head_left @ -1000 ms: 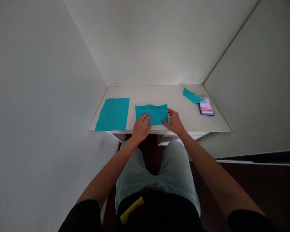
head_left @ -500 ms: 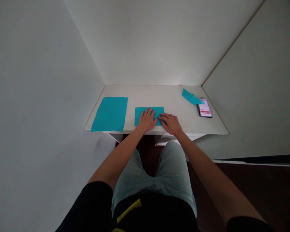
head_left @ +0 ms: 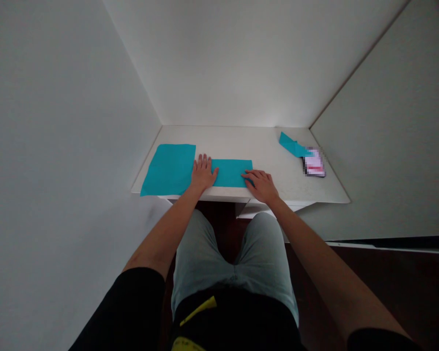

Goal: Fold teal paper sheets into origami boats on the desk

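A small blue rectangle of paper (head_left: pixel 231 173), which looks folded, lies flat near the desk's front edge. My left hand (head_left: pixel 204 173) rests flat over its left end, fingers spread and pointing away from me. Over the right end, my right hand (head_left: pixel 261 185) lies with its fingertips on the paper and its fingers slightly bent and apart. Left of my left hand is a larger blue sheet (head_left: pixel 170 169), spread flat, its near edge reaching the desk's front edge.
A folded blue paper piece (head_left: pixel 291 146) sits at the back right, partly over a phone-like object (head_left: pixel 314 165) whose face is pixelated. The white desk (head_left: pixel 237 141) stands between walls on the left, back and right. Drawers show beneath it.
My left hand has slid leftward from the middle of the small blue paper to its left end. My right hand stays at the right end. The view has shifted slightly.
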Tool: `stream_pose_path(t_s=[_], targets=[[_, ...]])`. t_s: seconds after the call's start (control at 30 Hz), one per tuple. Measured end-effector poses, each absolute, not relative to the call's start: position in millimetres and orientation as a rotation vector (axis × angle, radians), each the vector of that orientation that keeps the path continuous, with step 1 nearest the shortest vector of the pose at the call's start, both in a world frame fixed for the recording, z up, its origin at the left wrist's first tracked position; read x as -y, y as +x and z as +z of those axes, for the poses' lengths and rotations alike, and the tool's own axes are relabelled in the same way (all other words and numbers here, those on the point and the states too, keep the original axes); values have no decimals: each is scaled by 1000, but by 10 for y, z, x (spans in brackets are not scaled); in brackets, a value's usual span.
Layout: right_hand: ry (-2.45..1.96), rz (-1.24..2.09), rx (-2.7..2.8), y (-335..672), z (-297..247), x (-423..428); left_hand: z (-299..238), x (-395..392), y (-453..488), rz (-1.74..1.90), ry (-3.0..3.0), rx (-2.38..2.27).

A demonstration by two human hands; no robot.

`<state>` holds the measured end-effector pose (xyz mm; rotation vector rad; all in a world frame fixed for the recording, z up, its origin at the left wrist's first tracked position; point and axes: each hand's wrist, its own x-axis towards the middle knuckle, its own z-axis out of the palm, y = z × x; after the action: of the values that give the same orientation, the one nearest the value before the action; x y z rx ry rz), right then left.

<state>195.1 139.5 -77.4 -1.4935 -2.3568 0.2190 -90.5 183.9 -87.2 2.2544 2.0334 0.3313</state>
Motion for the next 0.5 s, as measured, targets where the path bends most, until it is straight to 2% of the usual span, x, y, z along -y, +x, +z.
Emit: stream_pose_path(t_s=[0.17,0.27,0.5], targets=[[-1477,237,2372,1979,-783,-1401,-832,-1643,-693,429,2403,-1928],[-1413,234,2422,2006,-787,-1394,-829,-1536,-559,347,2395,-1833],[-1193,255,2588,2056,-750,-1370,-792,-1573,-890,262,2507,-1608]])
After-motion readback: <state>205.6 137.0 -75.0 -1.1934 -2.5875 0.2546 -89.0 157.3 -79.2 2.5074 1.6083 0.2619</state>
